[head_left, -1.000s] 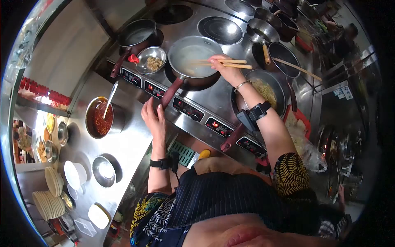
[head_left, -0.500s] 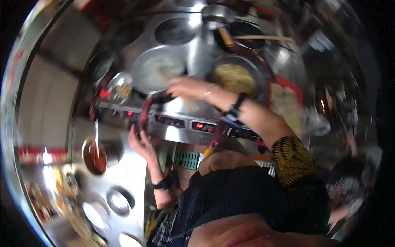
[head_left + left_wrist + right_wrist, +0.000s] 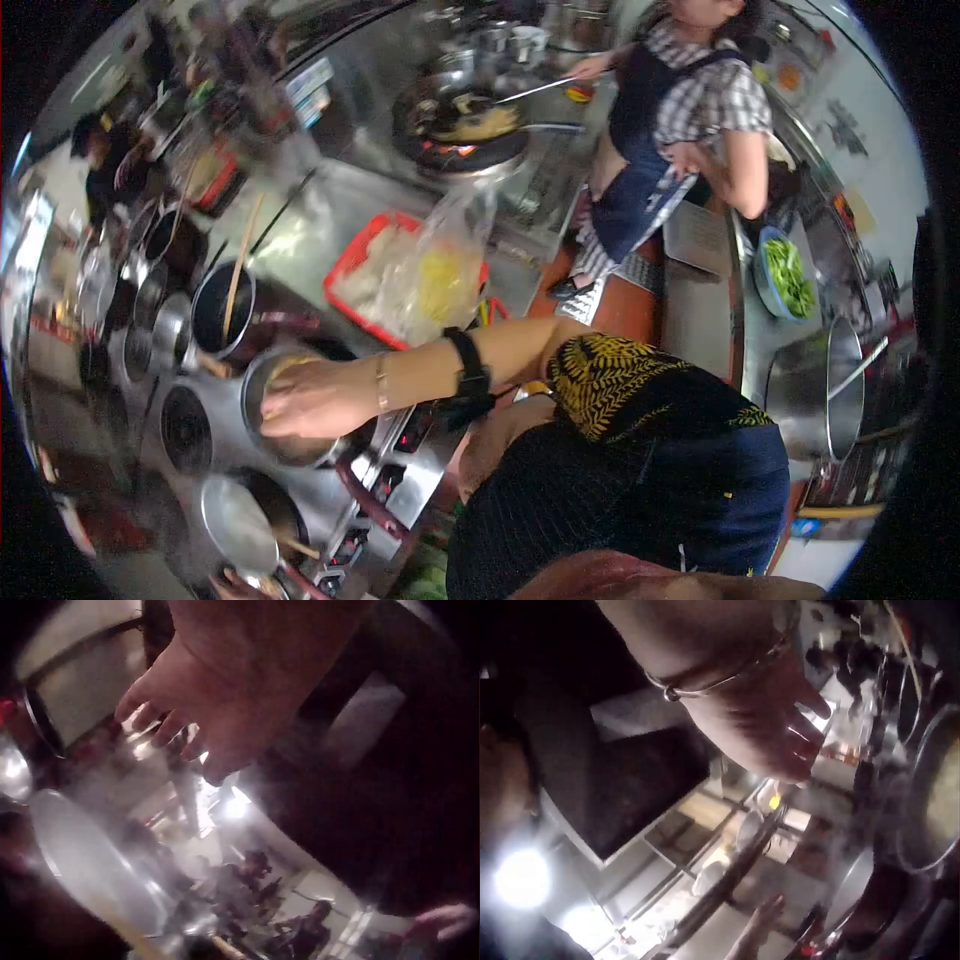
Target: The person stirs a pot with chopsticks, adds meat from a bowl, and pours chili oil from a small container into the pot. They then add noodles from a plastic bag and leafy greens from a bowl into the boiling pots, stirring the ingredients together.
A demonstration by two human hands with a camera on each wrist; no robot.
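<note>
In the head view my right hand [image 3: 315, 398] is over the dark pan [image 3: 252, 385], its fingertips hidden or blurred. The right wrist view shows that hand [image 3: 761, 727] with fingers loosely bent and apart, nothing visible between them, left of a pan of pale food [image 3: 943, 787]. Low in the head view, my left hand [image 3: 240, 586] is partly visible by the pan of cloudy liquid [image 3: 238, 522]. Its fingers are loosely extended and hold nothing in the left wrist view [image 3: 217, 697]. Wooden chopsticks [image 3: 300, 547] lie at the cloudy pan's rim.
A red basket [image 3: 345, 262] with plastic bags stands beyond my right forearm. Another person [image 3: 650, 130] works at a wok [image 3: 465, 125]. A pan with a wooden stick [image 3: 238, 275] sits behind the dark pan; a tall pot [image 3: 800, 395] is at right.
The head view has swung right, bringing the other person and wok into sight. My right hand has left the cloudy pan, let go of the chopsticks and moved over the dark pan.
</note>
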